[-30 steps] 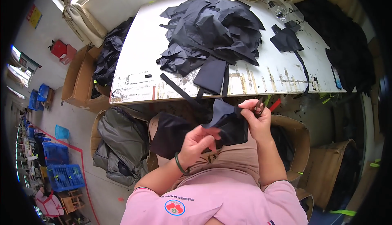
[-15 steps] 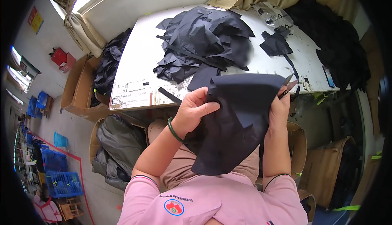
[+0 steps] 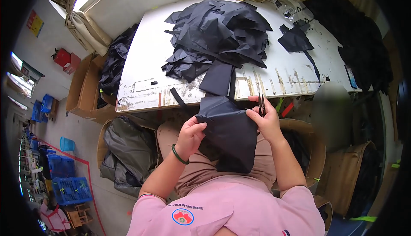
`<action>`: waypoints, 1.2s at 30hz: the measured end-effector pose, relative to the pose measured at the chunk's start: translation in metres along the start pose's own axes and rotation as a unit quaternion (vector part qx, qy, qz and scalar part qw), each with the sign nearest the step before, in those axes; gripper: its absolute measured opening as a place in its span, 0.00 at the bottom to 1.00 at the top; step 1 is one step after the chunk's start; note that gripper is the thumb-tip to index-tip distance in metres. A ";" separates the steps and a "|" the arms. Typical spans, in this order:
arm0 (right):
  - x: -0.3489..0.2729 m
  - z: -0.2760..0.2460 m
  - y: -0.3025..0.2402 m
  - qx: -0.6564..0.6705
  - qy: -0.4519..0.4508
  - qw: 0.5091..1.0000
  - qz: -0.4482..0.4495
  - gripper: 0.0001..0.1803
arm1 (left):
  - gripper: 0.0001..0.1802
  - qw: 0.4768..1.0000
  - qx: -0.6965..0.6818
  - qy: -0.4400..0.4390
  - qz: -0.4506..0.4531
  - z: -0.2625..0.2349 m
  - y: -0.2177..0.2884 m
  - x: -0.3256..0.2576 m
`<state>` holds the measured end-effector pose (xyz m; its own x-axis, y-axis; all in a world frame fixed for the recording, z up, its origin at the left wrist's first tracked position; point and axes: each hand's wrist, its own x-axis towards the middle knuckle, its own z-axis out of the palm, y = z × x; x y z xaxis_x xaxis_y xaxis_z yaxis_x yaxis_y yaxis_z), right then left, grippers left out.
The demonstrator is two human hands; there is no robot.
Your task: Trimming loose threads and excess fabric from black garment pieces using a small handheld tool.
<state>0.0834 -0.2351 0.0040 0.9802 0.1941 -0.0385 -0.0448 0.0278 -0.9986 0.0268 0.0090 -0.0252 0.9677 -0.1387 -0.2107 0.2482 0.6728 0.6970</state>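
Head view: left hand [image 3: 191,135] is pinching a black fabric panel [image 3: 231,133] by its upper left edge, right hand [image 3: 269,121] is gripping its right edge plus dark snips [image 3: 261,104], the panel hanging between both, long axis slanting lapward, neither nearer.

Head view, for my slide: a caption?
Left hand grips black fabric; right hand, bearing snips, holds its edge beside a white table.
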 end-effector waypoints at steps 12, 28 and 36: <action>-0.012 0.056 -0.057 -0.170 0.061 0.945 -0.273 0.17 | 0.26 0.888 0.347 0.026 0.301 0.031 0.039 -0.009; -0.011 0.064 -0.041 -0.192 -0.066 0.943 -0.264 0.11 | 0.18 0.900 0.358 -0.028 0.245 0.042 0.040 -0.023; -0.008 0.048 -0.046 -0.128 -0.172 0.942 -0.257 0.09 | 0.05 0.810 0.463 -0.084 0.350 0.044 0.051 -0.020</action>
<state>0.0685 -0.1904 0.0519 0.7364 0.5278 0.4232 0.5107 -0.0234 -0.8595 0.0216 0.0139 0.0445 0.8596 -0.1074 0.4995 -0.5109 -0.1938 0.8375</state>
